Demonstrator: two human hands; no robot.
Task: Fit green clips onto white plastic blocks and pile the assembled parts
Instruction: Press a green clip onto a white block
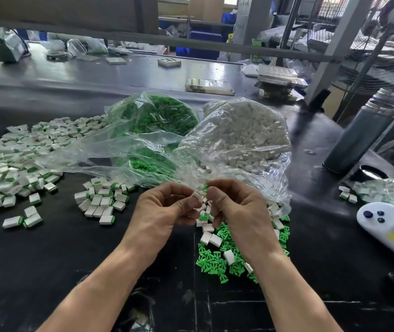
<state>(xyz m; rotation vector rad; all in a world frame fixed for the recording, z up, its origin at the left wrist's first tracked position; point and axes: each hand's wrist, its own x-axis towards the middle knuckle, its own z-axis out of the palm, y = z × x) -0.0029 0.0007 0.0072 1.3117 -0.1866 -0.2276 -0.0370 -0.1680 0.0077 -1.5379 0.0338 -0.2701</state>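
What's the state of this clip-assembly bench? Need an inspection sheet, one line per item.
Surface: dark worktable, worn and scuffed near the front edge.
Job's things: assembled parts pile at left; bag of green clips and bag of white blocks behind the hands; loose clips and blocks under the right hand.
Clutter: white handheld device, dark bottle, stacked trays.
Grippers: left hand pinches a white block; right hand pinches a green clip against it.
Cables: nothing seen.
Surroundings: fan, metal frame, blue bins.
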